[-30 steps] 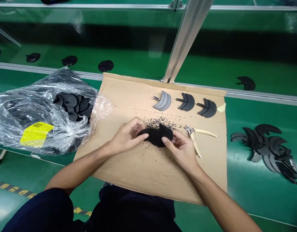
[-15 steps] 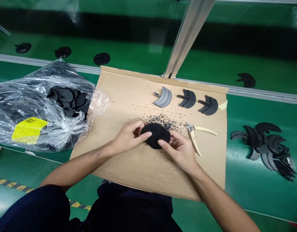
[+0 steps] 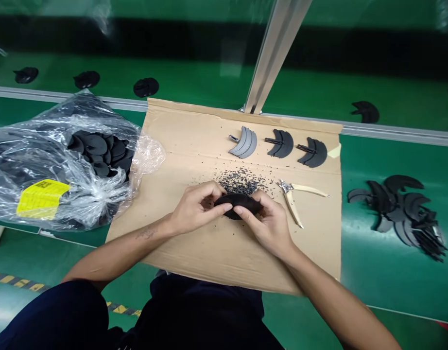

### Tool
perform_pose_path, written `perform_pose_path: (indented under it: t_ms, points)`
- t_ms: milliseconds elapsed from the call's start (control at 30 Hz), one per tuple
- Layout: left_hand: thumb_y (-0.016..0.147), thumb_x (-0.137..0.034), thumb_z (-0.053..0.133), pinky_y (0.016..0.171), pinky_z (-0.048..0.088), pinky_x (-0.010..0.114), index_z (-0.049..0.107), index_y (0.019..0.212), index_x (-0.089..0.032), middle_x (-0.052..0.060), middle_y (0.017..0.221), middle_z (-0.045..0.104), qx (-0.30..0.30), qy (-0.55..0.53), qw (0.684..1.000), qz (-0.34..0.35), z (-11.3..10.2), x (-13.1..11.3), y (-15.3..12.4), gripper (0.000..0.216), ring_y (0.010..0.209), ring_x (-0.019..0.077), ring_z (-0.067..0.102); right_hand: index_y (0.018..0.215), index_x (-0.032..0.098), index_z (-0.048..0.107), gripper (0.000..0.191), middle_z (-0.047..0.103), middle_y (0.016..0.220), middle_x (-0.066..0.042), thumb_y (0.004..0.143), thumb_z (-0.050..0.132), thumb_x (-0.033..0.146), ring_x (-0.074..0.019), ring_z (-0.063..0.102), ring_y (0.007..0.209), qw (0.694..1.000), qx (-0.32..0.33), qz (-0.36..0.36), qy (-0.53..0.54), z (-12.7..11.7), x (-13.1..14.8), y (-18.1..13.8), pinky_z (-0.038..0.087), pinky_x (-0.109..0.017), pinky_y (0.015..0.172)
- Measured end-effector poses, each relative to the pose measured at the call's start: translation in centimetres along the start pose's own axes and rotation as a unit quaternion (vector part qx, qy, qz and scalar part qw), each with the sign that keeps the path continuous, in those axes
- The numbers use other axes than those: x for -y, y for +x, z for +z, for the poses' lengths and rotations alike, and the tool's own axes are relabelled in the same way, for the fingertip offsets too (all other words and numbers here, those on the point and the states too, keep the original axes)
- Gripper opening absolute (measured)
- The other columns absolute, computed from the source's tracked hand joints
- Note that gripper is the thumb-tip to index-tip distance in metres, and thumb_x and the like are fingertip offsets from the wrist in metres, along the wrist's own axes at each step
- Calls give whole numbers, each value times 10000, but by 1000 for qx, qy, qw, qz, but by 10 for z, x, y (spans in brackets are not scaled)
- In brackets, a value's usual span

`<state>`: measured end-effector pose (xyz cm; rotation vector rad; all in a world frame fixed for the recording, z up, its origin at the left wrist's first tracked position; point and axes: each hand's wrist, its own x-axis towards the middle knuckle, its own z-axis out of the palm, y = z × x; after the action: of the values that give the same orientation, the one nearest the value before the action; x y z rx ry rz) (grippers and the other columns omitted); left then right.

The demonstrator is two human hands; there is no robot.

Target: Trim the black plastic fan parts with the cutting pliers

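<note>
Between my two hands is a black round plastic part (image 3: 238, 206), tilted so that it looks like a narrow oval. My left hand (image 3: 198, 206) grips its left side, thumb on the near face and fingers behind. On its right side my right hand (image 3: 269, 221) pinches it the same way, the thumb tips close together. Small black scraps (image 3: 242, 181) lie scattered just behind the part. Cream-handled nippers (image 3: 291, 194) rest with handles apart, right of my right hand. Farther back sit a grey curved part (image 3: 244, 142) and two dark curved parts (image 3: 281, 143).
A cardboard sheet (image 3: 195, 248) covers the middle of the green bench. To the left lies a clear plastic bag (image 3: 38, 146) of black discs with a yellow label. A pile of dark curved parts (image 3: 402, 209) is at the right. A metal post (image 3: 275, 53) rises behind the cardboard.
The black part has been tilted, so its face shows as a thinner oval. My thumbs have come closer together. The whole view has shifted slightly.
</note>
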<state>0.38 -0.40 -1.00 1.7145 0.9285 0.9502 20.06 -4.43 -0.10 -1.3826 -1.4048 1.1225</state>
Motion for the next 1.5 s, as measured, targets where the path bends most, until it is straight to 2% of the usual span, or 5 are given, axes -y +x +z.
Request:
perform_pose_path:
  t_ms: [167,367,600,1033,1500]
  points:
    - [942,-349,677,776,565,227,670,1116,-179,67,1012,756,35,-37,999,10,0,-2,3,243,904,145,721,797,210,593,276,533,638,34,923,692,434,-115,461,549,995,-27,-86,-44,1,-2,0,379,-242,507]
    - [938,-274,689,867,600,305,706,1181,-179,87,1022,784,50,76,979,182,-6,1,6,262,950,168,734,944,190,661,45,735,833,-37,957,668,232,-147,683,695,968,33,-214,-125,-6,-7,4,540,-249,633]
    - [890,-282,753,829,597,250,733,1169,-178,92,1025,774,35,52,982,179,-11,-3,6,298,935,145,723,1027,173,661,93,772,970,-88,951,645,121,-174,748,825,938,31,-316,-139,-5,-10,3,611,-271,707]
    - [945,-245,678,809,593,319,694,1158,-140,108,1006,779,63,139,954,258,-14,-1,7,238,884,166,720,1068,145,667,115,769,971,-119,982,590,147,-209,743,850,912,70,-322,-242,-8,-12,4,600,-313,741]
    - [958,-260,662,820,601,311,697,1232,-180,100,1004,788,86,95,967,222,-13,-5,10,287,895,161,738,1035,157,684,90,770,906,-87,976,615,155,-189,739,787,918,70,-321,-220,-9,-12,2,601,-282,687]
